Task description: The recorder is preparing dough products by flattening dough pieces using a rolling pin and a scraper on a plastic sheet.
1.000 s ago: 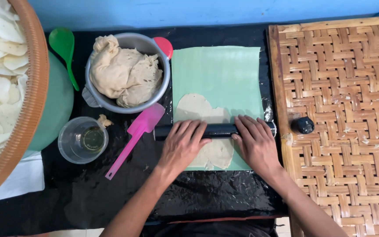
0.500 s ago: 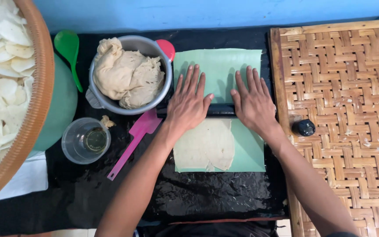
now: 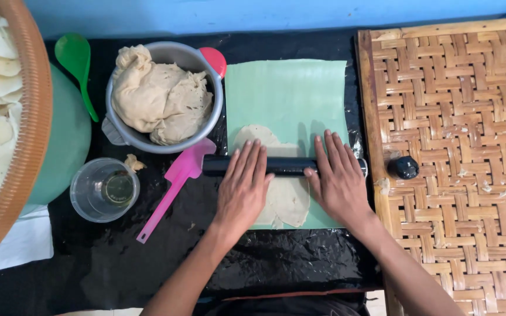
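Fingers: your left hand (image 3: 242, 190) and right hand (image 3: 338, 178) lay flat, slightly spread, on the black rolling pin (image 3: 285, 166).
Under fingers: flattened dough (image 3: 285, 199) on the green sheet (image 3: 285, 96).

A black rolling pin (image 3: 285, 166) is seen across pale beige flattened dough (image 3: 282, 196) on a light green sheet (image 3: 288, 96). A pink spatula (image 3: 174, 184), a grey metal bowl (image 3: 121, 133) of cream dough, a bright green spoon (image 3: 76, 64) and a tan woven-patterned mat (image 3: 458, 146) are shown on glossy black plastic (image 3: 147, 263).
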